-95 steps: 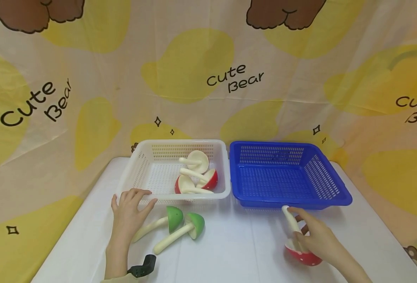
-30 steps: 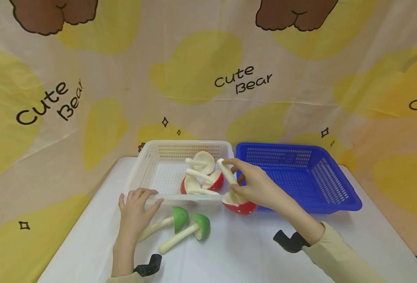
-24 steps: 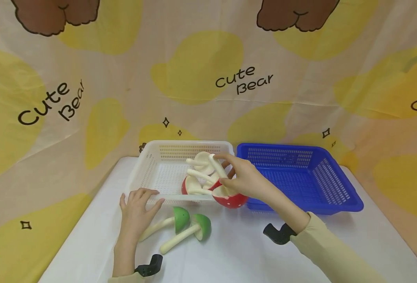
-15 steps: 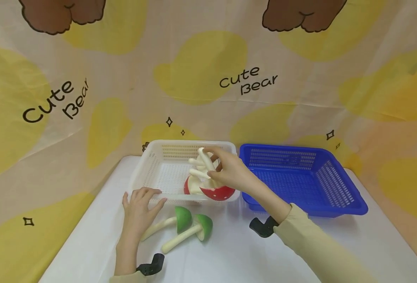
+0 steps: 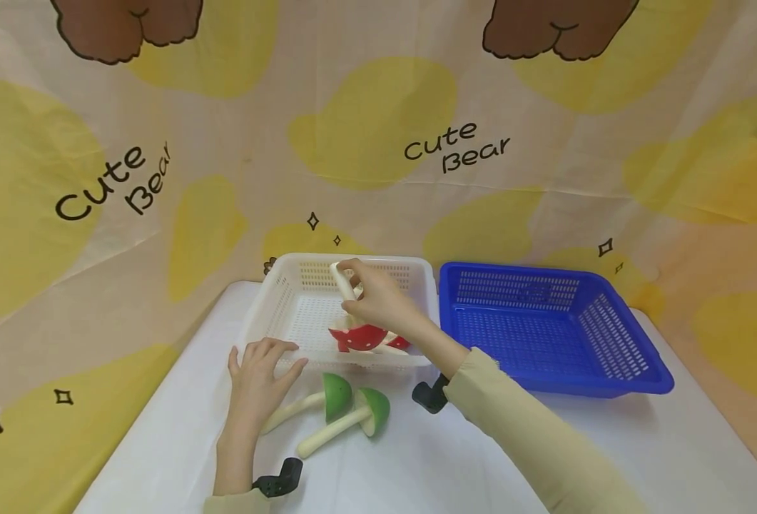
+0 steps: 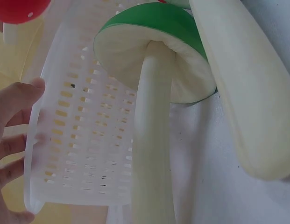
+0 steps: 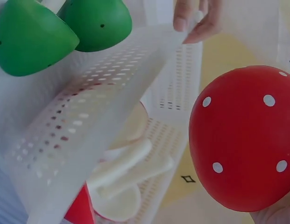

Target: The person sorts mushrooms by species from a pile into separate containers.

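My right hand [image 5: 381, 294] grips a toy mushroom by its white stem [image 5: 344, 282], over the white basket [image 5: 426, 285]. The mushroom's red, white-spotted cap [image 7: 247, 140] hangs downward and fills the right side of the right wrist view. Below it in the basket lie other red-capped mushrooms, partly hidden; their pale stems [image 7: 128, 163] show in the right wrist view. My left hand [image 5: 259, 378] holds the basket's near left rim, its fingers hooked over the edge [image 6: 37, 126]. Two green-capped mushrooms [image 5: 336, 396] lie on the table beside that hand.
A blue basket [image 5: 663, 382] with slotted walls stands right of the white one. Both rest on a white-covered table [image 5: 378, 485]. A printed curtain [image 5: 352, 143] hangs close behind. Black wrist devices [image 5: 282, 480] sit on both wrists.
From the near right of the table, my right hand has brought the red mushroom up and leftward, over the white basket. My left hand stays on the rim. The view has shifted slightly.
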`<action>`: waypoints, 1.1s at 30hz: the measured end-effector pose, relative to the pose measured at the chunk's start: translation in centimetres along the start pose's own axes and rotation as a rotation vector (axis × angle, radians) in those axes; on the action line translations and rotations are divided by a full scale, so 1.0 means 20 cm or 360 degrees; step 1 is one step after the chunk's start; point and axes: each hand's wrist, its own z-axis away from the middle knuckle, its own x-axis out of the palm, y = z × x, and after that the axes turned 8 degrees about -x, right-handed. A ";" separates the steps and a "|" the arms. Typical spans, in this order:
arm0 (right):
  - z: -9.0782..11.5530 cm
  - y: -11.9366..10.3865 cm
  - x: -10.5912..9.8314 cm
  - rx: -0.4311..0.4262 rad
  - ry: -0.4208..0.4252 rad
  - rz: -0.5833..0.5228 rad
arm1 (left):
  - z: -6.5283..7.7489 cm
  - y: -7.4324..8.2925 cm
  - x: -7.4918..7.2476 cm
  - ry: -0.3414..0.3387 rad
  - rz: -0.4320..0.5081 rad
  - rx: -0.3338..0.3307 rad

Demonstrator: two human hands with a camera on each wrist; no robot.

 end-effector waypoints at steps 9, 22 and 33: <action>-0.14 0.05 0.17 0.0083 0.0070 -0.0058 | -0.01 0.01 0.00 -0.0013 0.0015 -0.0010; -0.29 0.07 0.36 0.0179 0.0275 -0.0073 | -0.02 0.01 0.01 0.0024 0.0009 0.0006; -0.30 0.09 0.51 0.0191 0.0145 0.0018 | 0.00 0.01 -0.01 -0.0022 0.0017 -0.0026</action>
